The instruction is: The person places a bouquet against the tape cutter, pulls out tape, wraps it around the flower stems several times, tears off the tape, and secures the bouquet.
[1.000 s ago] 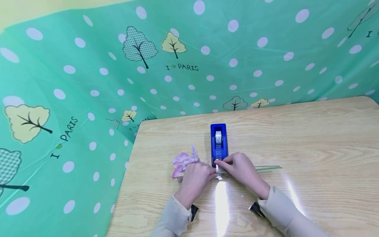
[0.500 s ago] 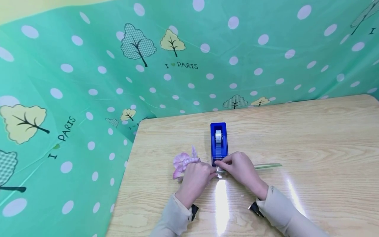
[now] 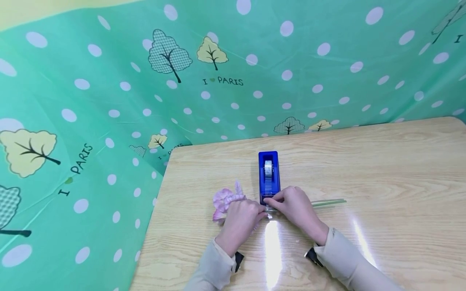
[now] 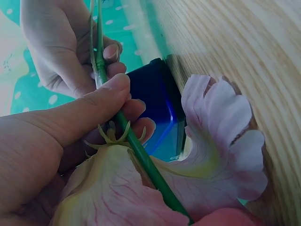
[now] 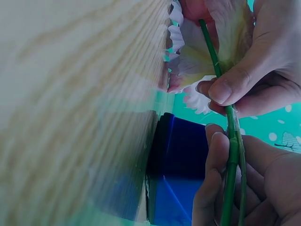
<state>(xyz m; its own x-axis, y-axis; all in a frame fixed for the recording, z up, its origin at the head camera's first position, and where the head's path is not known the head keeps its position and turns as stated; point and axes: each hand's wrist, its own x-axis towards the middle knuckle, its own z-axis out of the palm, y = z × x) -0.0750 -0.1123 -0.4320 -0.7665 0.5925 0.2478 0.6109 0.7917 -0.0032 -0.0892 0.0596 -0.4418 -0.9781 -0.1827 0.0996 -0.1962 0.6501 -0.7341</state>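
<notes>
My left hand pinches the green stems of pink-purple artificial flowers just below the blossoms. On the right, my right hand holds the same stems, whose ends stick out past it. Two stems, one thick and one thin, lie side by side through its curled fingers in the right wrist view. Clear tape shows on the stems between both hands. Directly beyond the fingertips stands a blue tape dispenser with a tape roll. Fingers partly hide the dispenser's near end.
A wooden table carries everything. Behind it and along its left side hangs a green dotted cloth printed with trees. Light glares off the tabletop in front of the hands.
Both hands stay almost in place. The shiny tape piece by the fingertips looks shorter, and the stem ends have risen slightly.
</notes>
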